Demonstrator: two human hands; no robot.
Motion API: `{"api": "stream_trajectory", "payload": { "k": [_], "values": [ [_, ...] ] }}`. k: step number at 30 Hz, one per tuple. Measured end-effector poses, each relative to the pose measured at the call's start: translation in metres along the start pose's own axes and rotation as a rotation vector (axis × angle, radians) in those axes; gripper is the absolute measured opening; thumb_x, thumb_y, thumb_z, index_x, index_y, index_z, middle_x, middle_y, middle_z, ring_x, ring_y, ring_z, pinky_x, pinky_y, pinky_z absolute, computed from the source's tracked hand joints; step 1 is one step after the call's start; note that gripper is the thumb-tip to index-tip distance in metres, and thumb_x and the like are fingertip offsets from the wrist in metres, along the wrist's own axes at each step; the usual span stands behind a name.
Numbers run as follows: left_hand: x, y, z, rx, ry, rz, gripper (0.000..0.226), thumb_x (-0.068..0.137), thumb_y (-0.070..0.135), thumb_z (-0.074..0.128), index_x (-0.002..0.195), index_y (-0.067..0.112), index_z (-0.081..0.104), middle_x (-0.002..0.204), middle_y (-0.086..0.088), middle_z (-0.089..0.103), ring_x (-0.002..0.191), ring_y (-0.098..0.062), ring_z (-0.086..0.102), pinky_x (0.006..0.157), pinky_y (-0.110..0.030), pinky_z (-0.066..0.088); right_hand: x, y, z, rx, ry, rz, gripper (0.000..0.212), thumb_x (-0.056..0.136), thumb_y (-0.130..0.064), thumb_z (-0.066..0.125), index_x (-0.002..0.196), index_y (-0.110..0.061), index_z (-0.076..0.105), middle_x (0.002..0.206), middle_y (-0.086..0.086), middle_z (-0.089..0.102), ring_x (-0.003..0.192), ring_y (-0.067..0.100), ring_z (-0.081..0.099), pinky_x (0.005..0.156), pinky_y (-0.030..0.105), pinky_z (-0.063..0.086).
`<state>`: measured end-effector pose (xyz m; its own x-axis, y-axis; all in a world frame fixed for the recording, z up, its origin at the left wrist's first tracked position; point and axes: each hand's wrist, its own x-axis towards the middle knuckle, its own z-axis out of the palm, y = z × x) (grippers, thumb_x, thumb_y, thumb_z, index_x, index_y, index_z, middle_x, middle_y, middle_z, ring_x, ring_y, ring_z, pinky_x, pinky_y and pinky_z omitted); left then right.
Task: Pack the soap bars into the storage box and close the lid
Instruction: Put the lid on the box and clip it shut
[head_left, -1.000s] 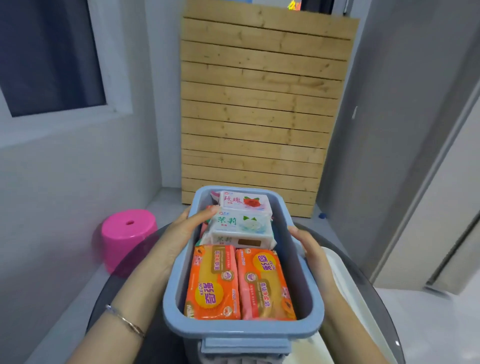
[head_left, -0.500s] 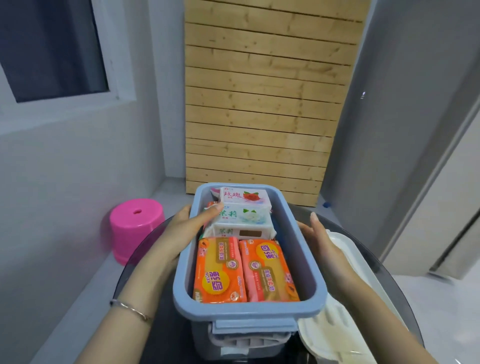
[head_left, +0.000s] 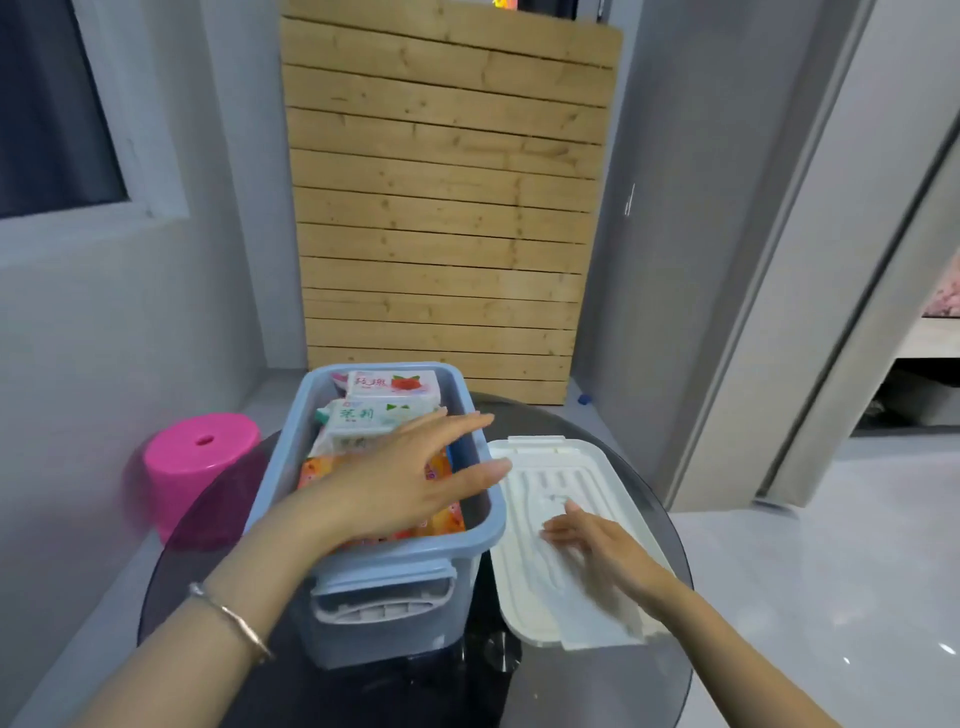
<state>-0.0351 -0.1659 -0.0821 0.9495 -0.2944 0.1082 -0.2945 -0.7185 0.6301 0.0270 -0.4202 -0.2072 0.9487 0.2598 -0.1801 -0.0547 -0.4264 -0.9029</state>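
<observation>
A blue storage box (head_left: 291, 457) stands on a round dark glass table (head_left: 670, 571), filled with soap bars: white packs (head_left: 392, 387) at the far end, orange packs (head_left: 317, 467) nearer me. My left hand (head_left: 410, 478) hovers flat over the open box, fingers straight and pointing right. The white lid (head_left: 550, 462) lies flat on the table just right of the box. My right hand (head_left: 597, 545) rests on the lid with fingers extended. The left hand hides much of the orange packs.
A pink plastic stool (head_left: 200, 462) stands on the floor left of the table. A slatted wooden panel (head_left: 447, 208) leans against the far wall. A sliding door frame (head_left: 831, 312) is to the right.
Both hands have left the box's sides. The left hand moved across over the open box; the right hand dropped onto the lid. The view shifted right, showing the whole lid.
</observation>
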Motion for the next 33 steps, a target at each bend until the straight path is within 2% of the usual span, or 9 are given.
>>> {"api": "stream_trajectory", "payload": {
  "k": [4,6,8,14,18,22,27,30,33],
  "values": [
    [0.007,0.01,0.025,0.142,-0.128,-0.022,0.084,0.065,0.087,0.026,0.14,0.05,0.021,0.156,0.024,0.009,0.144,-0.004,0.003,0.117,-0.038,0.009,-0.03,0.012,0.001,-0.323,-0.173,-0.133,0.04,0.077,-0.072,0.048,0.109,-0.05,0.059,0.138,-0.021,0.05,0.126,-0.005,0.044,0.101,0.006,0.031],
    [0.008,0.01,0.028,0.111,-0.154,-0.047,0.081,0.069,0.084,0.026,0.142,0.048,0.023,0.156,0.025,0.004,0.145,-0.007,0.005,0.118,-0.04,0.009,-0.04,0.021,0.003,-0.612,-0.237,-0.215,0.068,0.062,-0.083,0.052,0.125,-0.061,0.041,0.156,-0.021,0.02,0.144,-0.002,0.013,0.119,0.026,0.011],
    [0.008,0.009,0.028,0.059,-0.153,-0.066,0.078,0.071,0.082,0.029,0.141,0.047,0.026,0.155,0.028,0.004,0.144,-0.006,0.008,0.114,-0.036,0.012,-0.048,0.027,0.004,-0.74,-0.229,-0.265,0.083,0.059,-0.085,0.053,0.136,-0.058,0.032,0.16,-0.019,0.006,0.147,0.004,-0.003,0.121,0.035,-0.001],
    [0.007,0.009,0.029,0.01,-0.148,-0.08,0.082,0.066,0.086,0.035,0.139,0.05,0.027,0.153,0.031,0.006,0.143,-0.005,0.013,0.105,-0.028,0.019,-0.064,0.031,0.012,-0.813,-0.123,-0.378,0.06,0.08,-0.071,0.045,0.135,-0.048,0.044,0.158,-0.014,0.023,0.149,0.008,0.007,0.12,0.031,0.004],
    [0.009,0.007,0.03,0.007,-0.128,-0.092,0.085,0.062,0.088,0.036,0.138,0.051,0.028,0.153,0.031,0.008,0.142,-0.006,0.016,0.105,-0.03,0.02,-0.062,0.036,0.025,-0.814,-0.022,-0.493,0.04,0.096,-0.047,0.038,0.131,-0.038,0.056,0.149,-0.016,0.041,0.146,0.008,0.023,0.115,0.023,0.023],
    [0.011,0.003,0.032,0.014,-0.114,-0.091,0.082,0.062,0.089,0.036,0.136,0.053,0.029,0.153,0.031,0.008,0.142,-0.007,0.016,0.105,-0.031,0.021,-0.057,0.029,0.023,-0.682,0.155,-0.516,0.034,0.097,-0.036,0.045,0.125,-0.029,0.063,0.13,-0.014,0.062,0.131,0.009,0.049,0.103,0.018,0.037],
    [0.016,-0.001,0.033,-0.01,-0.082,-0.104,0.084,0.061,0.09,0.034,0.135,0.05,0.034,0.154,0.027,0.013,0.144,-0.007,0.01,0.111,-0.037,0.018,-0.061,-0.025,-0.001,-0.086,0.398,-0.496,0.024,0.094,-0.026,0.055,0.112,-0.035,0.068,0.108,-0.033,0.061,0.106,-0.01,0.055,0.082,-0.007,0.036],
    [0.024,0.005,0.034,-0.002,0.084,-0.124,0.074,0.076,0.077,0.032,0.139,0.038,0.036,0.156,0.013,0.019,0.146,-0.01,0.002,0.117,-0.044,0.01,-0.071,-0.08,-0.033,0.328,0.525,-0.496,0.026,0.094,-0.029,0.053,0.087,-0.047,0.071,0.084,-0.025,0.073,0.078,-0.014,0.064,0.061,0.002,0.048],
    [0.034,0.023,0.032,-0.278,0.141,-0.18,0.072,0.083,0.071,0.028,0.143,0.03,0.031,0.156,0.003,0.023,0.141,-0.012,0.018,0.114,-0.038,0.018,-0.079,-0.121,-0.049,0.714,0.452,-0.545,0.027,0.096,-0.034,0.049,0.092,-0.033,0.076,0.086,-0.013,0.075,0.076,-0.001,0.07,0.059,0.018,0.055]
  ]
}}
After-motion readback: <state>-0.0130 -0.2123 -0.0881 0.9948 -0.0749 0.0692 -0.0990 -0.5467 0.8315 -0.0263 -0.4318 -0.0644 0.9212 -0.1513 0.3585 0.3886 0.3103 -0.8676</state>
